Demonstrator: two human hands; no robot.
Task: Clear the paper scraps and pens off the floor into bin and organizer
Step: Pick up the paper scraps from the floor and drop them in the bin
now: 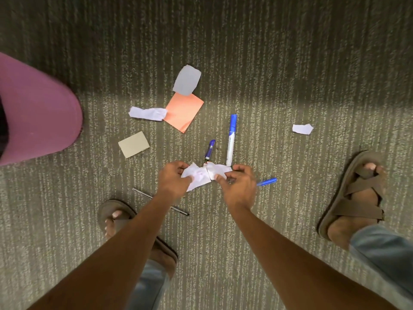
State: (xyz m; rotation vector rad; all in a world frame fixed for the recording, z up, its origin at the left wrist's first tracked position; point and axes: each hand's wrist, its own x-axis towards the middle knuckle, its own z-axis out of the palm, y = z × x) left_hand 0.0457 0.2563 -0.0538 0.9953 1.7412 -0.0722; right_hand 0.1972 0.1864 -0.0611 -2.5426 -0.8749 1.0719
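Both hands hold one crumpled white paper scrap (202, 174) just above the carpet. My left hand (173, 179) pinches its left end and my right hand (239, 183) pinches its right end. Beyond the hands lie a blue-capped white marker (231, 139) and a short blue pen (210, 149). Another blue pen (267, 181) pokes out from under my right hand. A thin black pen (161, 201) lies by my left forearm. Farther off are an orange note (184, 111), a grey scrap (187, 80), a crumpled white strip (148, 113), a tan card (134, 144) and a small white scrap (302, 129).
A purple bin (38, 113) stands at the left edge. My sandalled left foot (118, 217) and right foot (355, 195) flank the litter on the grey striped carpet (290, 63).
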